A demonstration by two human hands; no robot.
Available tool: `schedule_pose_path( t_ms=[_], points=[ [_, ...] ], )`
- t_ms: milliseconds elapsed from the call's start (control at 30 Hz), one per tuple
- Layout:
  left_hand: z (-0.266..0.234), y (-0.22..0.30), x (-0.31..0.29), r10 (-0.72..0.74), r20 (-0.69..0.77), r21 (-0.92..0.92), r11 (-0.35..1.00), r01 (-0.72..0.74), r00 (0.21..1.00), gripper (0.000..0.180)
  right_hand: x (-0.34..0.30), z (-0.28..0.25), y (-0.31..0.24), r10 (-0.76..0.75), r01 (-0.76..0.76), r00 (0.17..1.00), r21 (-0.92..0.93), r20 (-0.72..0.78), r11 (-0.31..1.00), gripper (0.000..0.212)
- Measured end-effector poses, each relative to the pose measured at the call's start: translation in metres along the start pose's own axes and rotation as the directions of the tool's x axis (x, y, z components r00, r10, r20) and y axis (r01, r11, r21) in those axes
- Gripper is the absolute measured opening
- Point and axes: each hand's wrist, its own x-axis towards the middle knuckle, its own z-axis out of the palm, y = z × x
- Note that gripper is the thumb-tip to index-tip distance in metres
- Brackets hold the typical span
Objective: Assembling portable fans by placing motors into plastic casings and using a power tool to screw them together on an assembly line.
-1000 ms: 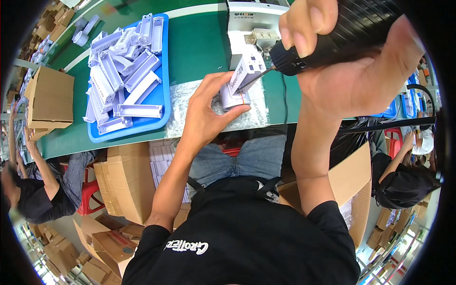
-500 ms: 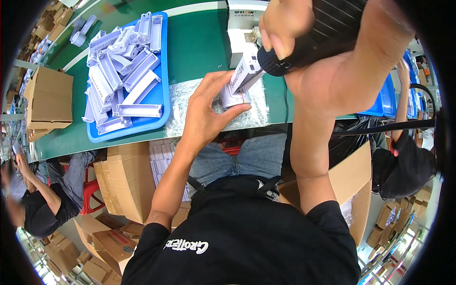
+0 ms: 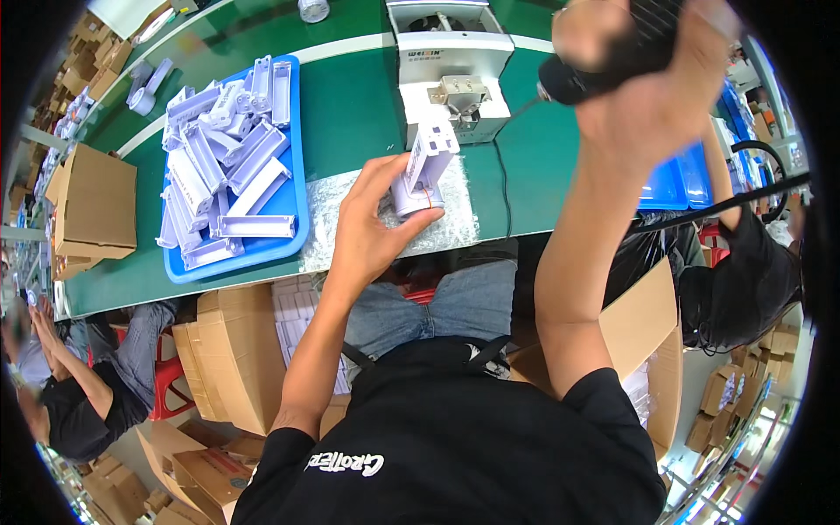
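Observation:
My left hand (image 3: 366, 226) is closed round the lower part of a white plastic fan housing (image 3: 429, 166). It stands upright over the bubble-wrap-like sheet (image 3: 325, 214), its hollow side toward me and a thin orange-red wire near its base. My right hand (image 3: 626, 118), blurred by motion, grips a black electric screwdriver (image 3: 652, 31) raised up at the right, apart from the housing. The tool's tip end points left, over the table. Just beyond the housing stands a white screw feeder (image 3: 455, 66) with a metal mechanism on its front.
A blue tray (image 3: 299, 175) heaped with white housings lies left on the green table (image 3: 350, 96). A black cable (image 3: 503, 188) runs beside the feeder. Cardboard boxes (image 3: 101, 197) stand left and by my legs. Blue bins (image 3: 674, 184) lie right; co-workers sit on both sides.
My right hand has lifted the screwdriver off the housing, up and to the right, uncovering the screw feeder. My left hand still holds the housing. The whole view has shifted slightly.

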Motion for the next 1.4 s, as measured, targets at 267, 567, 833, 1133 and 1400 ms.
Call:
schedule_pose_path(
  t_ms=[267, 567, 833, 1133, 1400],
  points=[
    [-0.003, -0.001, 0.000, 0.014, -0.010, -0.010, 1.000, -0.014, 1.000, 0.065, 0.024, -0.039, 0.031, -0.252, 0.307, 0.951, -0.619, 0.177, 0.723, 0.032],
    [-0.006, -0.002, -0.001, 0.010, -0.010, 0.014, 1.000, -0.010, 1.000, 0.064, 0.019, -0.035, 0.037, -0.150, 0.253, 0.965, -0.627, 0.214, 0.736, 0.029],
    [-0.003, -0.002, 0.002, 0.000, -0.010, -0.004, 1.000, 0.000, 1.000, 0.069, -0.021, 0.014, 0.008, -0.167, 0.081, 0.985, -0.769, -0.034, 0.634, 0.056],
    [-0.002, -0.004, 0.001, -0.002, -0.016, 0.021, 1.000, 0.002, 1.000, 0.069, -0.030, 0.015, 0.022, -0.142, 0.135, 0.989, -0.634, 0.039, 0.762, 0.059],
    [-0.001, -0.001, 0.003, -0.032, -0.010, 0.012, 0.999, 0.032, 0.999, 0.070, -0.039, 0.011, 0.031, -0.136, 0.154, 0.988, -0.557, 0.073, 0.816, 0.061]
  ],
)
